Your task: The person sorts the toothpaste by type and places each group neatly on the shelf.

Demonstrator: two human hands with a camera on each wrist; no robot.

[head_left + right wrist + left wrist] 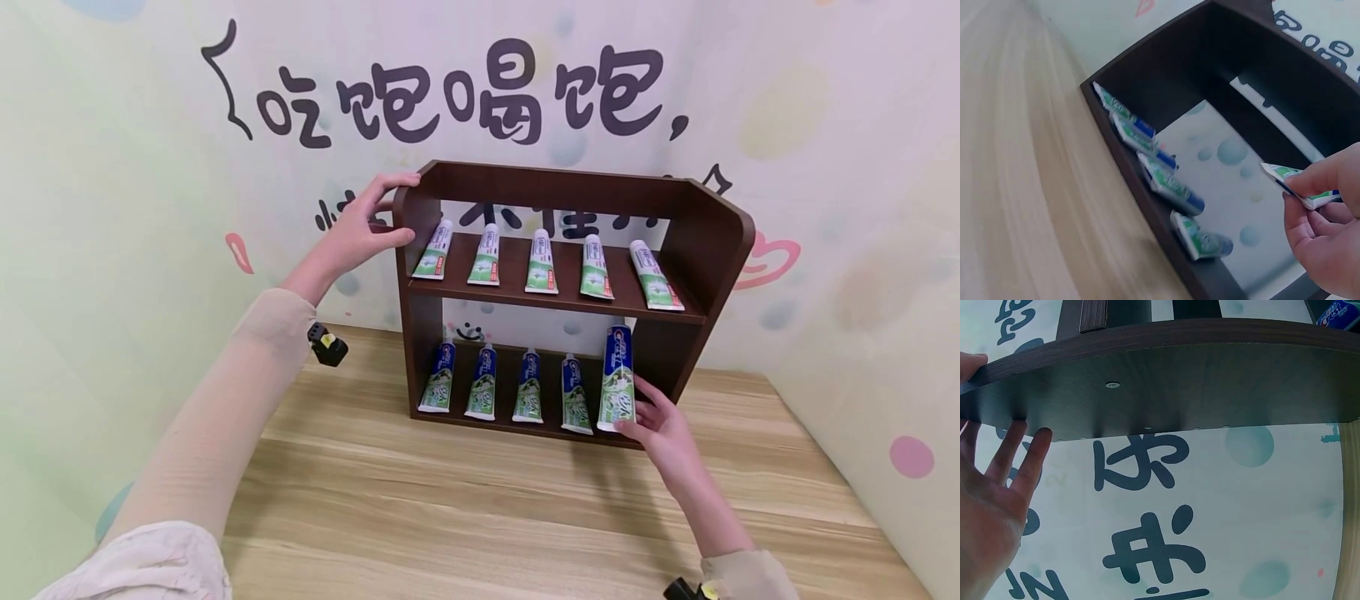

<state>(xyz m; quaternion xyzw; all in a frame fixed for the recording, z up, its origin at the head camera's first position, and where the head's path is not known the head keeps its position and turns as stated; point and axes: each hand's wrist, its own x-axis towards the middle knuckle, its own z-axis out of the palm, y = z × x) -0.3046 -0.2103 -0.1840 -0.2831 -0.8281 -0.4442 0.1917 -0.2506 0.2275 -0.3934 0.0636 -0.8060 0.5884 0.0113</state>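
Observation:
A dark brown two-tier shelf (555,298) stands on the wooden table. My left hand (367,225) rests on its left side panel, one finger reaching the top corner and the thumb at the front edge. In the left wrist view, straight, spread fingers (1038,447) touch the panel's outer face. My right hand (663,429) pinches a blue-and-green toothpaste tube (617,379) near its flat end, in front of the lower tier's right end. The right wrist view shows this tube (1285,172) tilted between thumb and fingers, apart from the row.
Several blue-and-green toothpaste tubes (528,387) lean in a row on the lower tier. White-and-green tubes (541,262) line the upper tier. Behind the shelf is a printed wall sheet (465,50) with black characters. The wooden table (450,500) extends in front.

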